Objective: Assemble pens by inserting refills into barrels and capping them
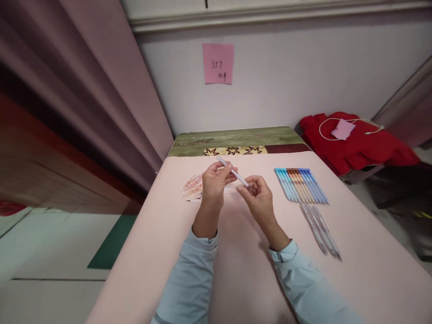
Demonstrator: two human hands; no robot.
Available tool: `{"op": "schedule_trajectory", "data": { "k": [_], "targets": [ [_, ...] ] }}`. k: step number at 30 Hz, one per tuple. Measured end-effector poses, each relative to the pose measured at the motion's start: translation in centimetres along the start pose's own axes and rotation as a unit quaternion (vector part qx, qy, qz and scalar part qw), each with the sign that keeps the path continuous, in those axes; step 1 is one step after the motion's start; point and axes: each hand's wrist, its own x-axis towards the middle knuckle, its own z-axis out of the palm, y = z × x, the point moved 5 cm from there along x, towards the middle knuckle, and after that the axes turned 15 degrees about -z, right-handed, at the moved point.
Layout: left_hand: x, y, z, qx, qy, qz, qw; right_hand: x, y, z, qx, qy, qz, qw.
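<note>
White pen: I see it up over the pink table, tilted
Left hand: I see it pinching the pen's upper part
Right hand: I see it pinching the pen's low end
Pen row: blue and brown, on my right

A slim pale pen slants down to the right, its upper end in the left hand, its lower end between the right hand's fingertips. On the counter, a loose heap of thin sticks lies partly behind the left hand. At right, blue and brown pens lie side by side; a few grey pens lie just nearer.
</note>
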Motion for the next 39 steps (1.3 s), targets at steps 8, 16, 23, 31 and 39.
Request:
{"op": "schedule_trajectory", "data": {
  "k": [8,16,23,31,39],
  "targets": [
    [-6.4,-2.0,-2.7,-0.012,0.002,-0.027,1.0,-5.1,-3.0,-0.3,0.03,-0.076,0.112,0.99],
    [-11.9,-2.7,-3.6,-0.019,0.016,-0.006,1.0,-8.2,-6.9,-1.6,-0.034,-0.064,0.012,0.997],
    [-16.1,-2.7,-4.0,-0.007,-0.033,0.024,0.999,-11.4,-8.6,-0.4,0.074,-0.131,0.148,0.978],
    [-17.4,-1.8,-6.4,0.04,0.032,0.064,0.997,-13.1,-10.3,0.3,0.037,-0.142,0.079,0.986],
    [-18.0,-2.1,-5.9,0.029,-0.038,0.042,0.998,-14.0,-10.8,-0.1,0.091,-0.167,0.137,0.972]
  ]
}}
